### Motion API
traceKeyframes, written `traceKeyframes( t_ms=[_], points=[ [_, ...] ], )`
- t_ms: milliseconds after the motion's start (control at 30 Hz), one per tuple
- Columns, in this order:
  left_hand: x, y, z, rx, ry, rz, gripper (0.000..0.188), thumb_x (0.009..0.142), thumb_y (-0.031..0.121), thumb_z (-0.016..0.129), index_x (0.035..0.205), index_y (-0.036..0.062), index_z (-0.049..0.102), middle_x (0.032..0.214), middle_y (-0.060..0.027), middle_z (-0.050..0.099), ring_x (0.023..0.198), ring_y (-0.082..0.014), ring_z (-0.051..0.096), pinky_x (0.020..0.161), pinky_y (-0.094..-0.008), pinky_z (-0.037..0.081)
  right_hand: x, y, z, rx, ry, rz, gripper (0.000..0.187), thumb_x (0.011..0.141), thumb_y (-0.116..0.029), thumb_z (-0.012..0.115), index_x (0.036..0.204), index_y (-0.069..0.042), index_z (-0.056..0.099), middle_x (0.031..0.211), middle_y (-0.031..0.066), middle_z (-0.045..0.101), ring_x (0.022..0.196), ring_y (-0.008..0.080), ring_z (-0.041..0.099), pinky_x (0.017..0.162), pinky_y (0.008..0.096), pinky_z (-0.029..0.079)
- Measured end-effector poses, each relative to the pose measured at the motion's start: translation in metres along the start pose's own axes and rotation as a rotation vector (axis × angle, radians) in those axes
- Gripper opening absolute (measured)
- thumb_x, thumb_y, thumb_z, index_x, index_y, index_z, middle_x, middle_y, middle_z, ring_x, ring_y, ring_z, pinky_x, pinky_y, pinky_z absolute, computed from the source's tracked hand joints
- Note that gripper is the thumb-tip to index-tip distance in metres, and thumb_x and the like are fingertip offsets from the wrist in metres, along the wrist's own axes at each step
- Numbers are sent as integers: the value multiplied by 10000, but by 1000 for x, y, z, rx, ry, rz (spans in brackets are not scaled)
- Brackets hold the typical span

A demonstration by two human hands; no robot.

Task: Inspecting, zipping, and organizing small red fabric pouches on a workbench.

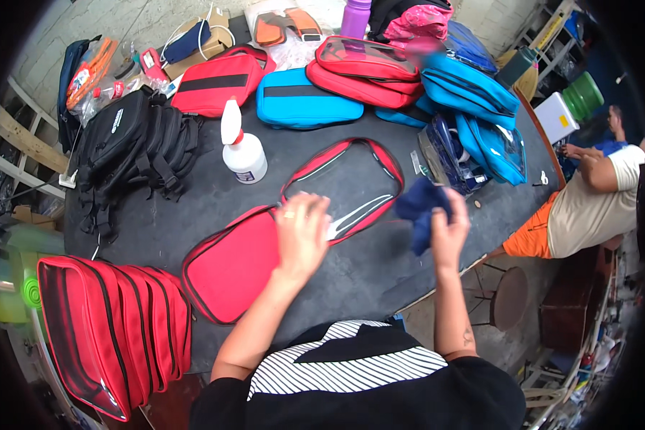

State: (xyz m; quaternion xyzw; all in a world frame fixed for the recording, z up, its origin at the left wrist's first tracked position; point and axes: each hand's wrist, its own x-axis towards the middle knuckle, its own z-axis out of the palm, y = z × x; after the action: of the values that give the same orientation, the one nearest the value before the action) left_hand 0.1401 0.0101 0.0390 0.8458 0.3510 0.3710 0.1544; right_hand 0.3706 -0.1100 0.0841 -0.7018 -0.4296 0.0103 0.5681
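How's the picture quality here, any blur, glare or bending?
Head view: black table looks bowed, fisheye-style, corners black; head view: left hand and blue cloth look slightly blurred; head view: white streaks, likely glare, on the clear panel of the open red bag.

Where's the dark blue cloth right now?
Head view, right of centre: the dark blue cloth is in the right hand, over the dark table, just right of the red bag's open clear-windowed lid.
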Motion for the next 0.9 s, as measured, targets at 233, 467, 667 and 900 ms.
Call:
traceKeyframes(
  t_ms=[233,467,667,900],
  points=[
    [-9,33,27,-288,-378,78,192,831,97,666,1000,20,618,1078,-124,588,1055,-277,562,937,-373,416,10,38,-62,183,331,104,314,879,68,496,1184,22,557,1070,50,600,959,104,561,860,247,452],
    [-17,25,16,-1818,236,-762,100,1012,170,438,1019,85,489,844,-47,559,764,-177,560,713,-328,467,29,-10,-37,493,525,64,254,943,-35,521,1189,18,552,1066,51,600,910,106,555,814,248,458],
    [-49,-8,9,-1664,108,-1231,330,1020,374,410,1139,93,536,1041,-97,652,931,-222,640,833,-400,523,-9,-48,60,-137,-509,-374,396,899,-87,501,1289,-35,554,1281,193,556,1249,375,483,1069,474,357],
    [-65,-10,35,-1447,385,-1350,315,1044,358,407,1087,77,542,852,-42,595,743,-139,588,687,-303,516,-15,8,212,-492,-947,-595,551,997,-395,349,1497,-164,324,1575,79,252,1459,347,177,1159,574,121]
  ],
)
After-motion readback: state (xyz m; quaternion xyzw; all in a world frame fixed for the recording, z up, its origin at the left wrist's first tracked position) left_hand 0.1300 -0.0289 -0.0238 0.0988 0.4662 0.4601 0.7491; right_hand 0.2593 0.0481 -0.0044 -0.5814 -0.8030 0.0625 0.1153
